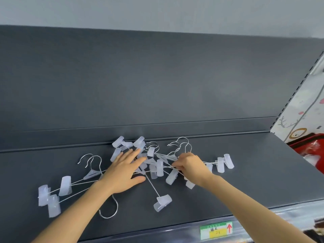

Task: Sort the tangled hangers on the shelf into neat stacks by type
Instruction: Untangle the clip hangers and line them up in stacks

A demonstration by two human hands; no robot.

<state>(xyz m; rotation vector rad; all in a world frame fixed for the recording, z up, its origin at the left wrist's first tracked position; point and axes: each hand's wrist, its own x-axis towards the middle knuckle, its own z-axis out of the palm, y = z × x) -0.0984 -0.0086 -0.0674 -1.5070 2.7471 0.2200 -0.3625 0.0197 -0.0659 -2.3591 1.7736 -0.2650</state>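
Note:
A tangle of wire clip hangers [154, 163] with translucent white clips lies across the dark grey shelf [245, 172]. My left hand [124, 172] lies flat with straight fingers on the middle of the pile, pressing it down. My right hand [190, 165] has its fingers curled and pinches the thin wire bars of the hangers on the right side. Three hangers stretch out to the left, their clips [52, 195] bunched near the shelf's left part. One hook [108, 209] points toward the front edge, and another clip [162, 202] lies loose-ended near the front.
The shelf's back panel [157, 81] rises just behind the pile. A price label [216, 229] sits on the front rail. At the right, past the shelf end, stands a patterned white surface [298, 120] and a red object [312, 151]. Bare shelf surface extends right of the pile.

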